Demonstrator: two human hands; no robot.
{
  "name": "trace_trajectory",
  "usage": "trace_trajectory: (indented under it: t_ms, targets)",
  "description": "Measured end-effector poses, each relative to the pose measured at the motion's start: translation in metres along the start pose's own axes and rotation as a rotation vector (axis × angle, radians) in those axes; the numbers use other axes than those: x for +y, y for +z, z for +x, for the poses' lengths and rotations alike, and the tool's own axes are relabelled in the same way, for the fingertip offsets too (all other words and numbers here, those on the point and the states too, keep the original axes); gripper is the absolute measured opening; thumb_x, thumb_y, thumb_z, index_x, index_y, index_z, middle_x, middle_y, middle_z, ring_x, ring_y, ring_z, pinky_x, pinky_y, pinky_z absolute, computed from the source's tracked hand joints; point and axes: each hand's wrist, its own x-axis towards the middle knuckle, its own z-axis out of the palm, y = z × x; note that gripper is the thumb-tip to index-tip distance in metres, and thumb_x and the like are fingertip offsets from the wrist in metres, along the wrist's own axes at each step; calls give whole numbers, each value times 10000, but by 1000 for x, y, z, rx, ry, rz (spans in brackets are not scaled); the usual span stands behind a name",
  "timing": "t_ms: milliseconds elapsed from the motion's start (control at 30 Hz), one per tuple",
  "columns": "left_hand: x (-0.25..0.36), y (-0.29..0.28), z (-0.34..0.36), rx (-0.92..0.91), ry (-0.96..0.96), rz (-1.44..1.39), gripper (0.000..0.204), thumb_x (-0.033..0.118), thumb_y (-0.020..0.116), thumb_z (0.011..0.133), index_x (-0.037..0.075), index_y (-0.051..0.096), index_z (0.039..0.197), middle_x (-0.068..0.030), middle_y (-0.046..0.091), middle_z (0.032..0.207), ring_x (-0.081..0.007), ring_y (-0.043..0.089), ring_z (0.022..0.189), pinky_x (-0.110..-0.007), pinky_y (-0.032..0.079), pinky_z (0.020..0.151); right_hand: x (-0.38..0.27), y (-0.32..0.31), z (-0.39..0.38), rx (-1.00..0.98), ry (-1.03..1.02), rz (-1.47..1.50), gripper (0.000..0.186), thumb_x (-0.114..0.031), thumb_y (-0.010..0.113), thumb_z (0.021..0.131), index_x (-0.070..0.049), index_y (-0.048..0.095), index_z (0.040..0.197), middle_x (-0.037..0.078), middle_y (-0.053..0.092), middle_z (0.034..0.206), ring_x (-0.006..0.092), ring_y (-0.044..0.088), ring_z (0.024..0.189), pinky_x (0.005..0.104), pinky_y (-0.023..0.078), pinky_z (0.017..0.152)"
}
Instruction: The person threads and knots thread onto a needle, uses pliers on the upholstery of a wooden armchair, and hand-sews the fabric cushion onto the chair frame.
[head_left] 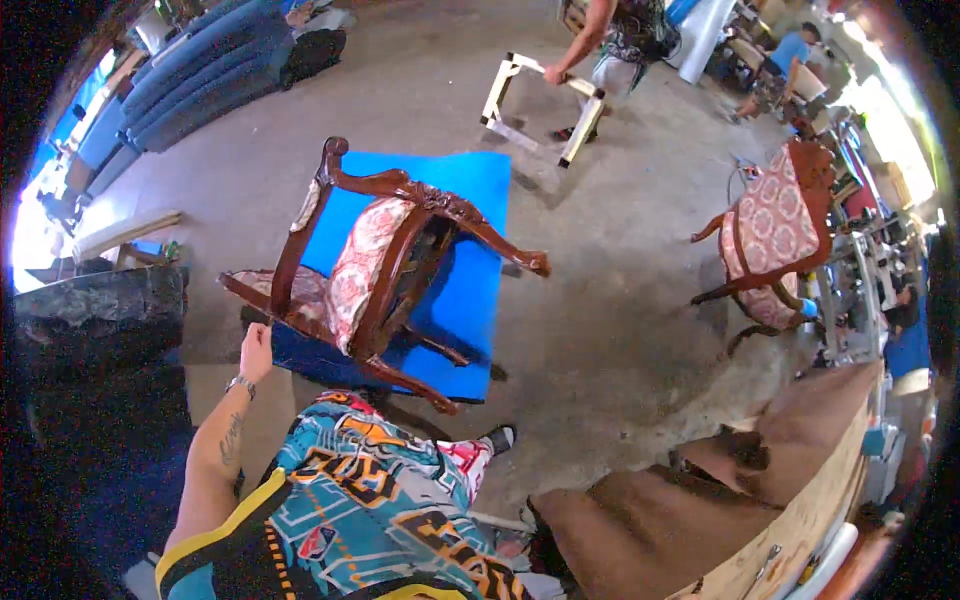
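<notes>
A carved dark-wood armchair with pink patterned upholstery [370, 245] lies on its side on a bright blue mat [460, 320], its legs pointing right. My left hand [256, 350] is at the mat's lower left, just below the chair's backrest, with fingers curled; I cannot make out what, if anything, is in them. My right hand is not in view. My patterned clothing and one shoe show below the chair.
A co-worker [590, 45] grips a square wooden frame [495, 90] ahead. Another upholstered chair [770, 220] stands right. A person [790, 60] sits farther back. Blue rolls [210, 80] lie upper left, a dark sheeted object [95, 330] left, brown material on wood [650, 530] lower right.
</notes>
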Motion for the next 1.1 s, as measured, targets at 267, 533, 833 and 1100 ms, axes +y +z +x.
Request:
trace_trajectory:
  t_ms: [267,533,833,1100]
  targets:
    - [-12,9,-15,86,-46,-42,188,211,437,911,27,472,902,-142,584,743,-334,565,738,-401,435,678,-59,58,-55,-96,30,461,313,-311,481,897,-44,519,1057,-12,327,624,82,324,558,215,285,479]
    - [-17,-21,52,115,140,-297,144,182,456,905,39,456,916,-165,527,674,-303,528,591,-391,412,560,-134,159,-272,-507,220,1055,334,-333,479,903,-44,512,1067,-27,289,614,57,276,532,197,241,449]
    - [-28,10,129,-270,366,-503,95,137,481,883,53,466,924,-179,556,689,-382,557,654,-441,413,551,-295,290,-560,-668,-57,561,501,-384,321,946,-27,380,1293,94,354,1367,260,334,1252,428,260,997]
    - [-8,131,173,-211,525,-578,135,142,547,831,26,532,900,-148,563,806,-328,537,784,-407,423,706,-328,386,-606,-1140,-70,1064,376,-376,390,904,-28,531,910,127,552,1006,274,561,919,333,499,718]
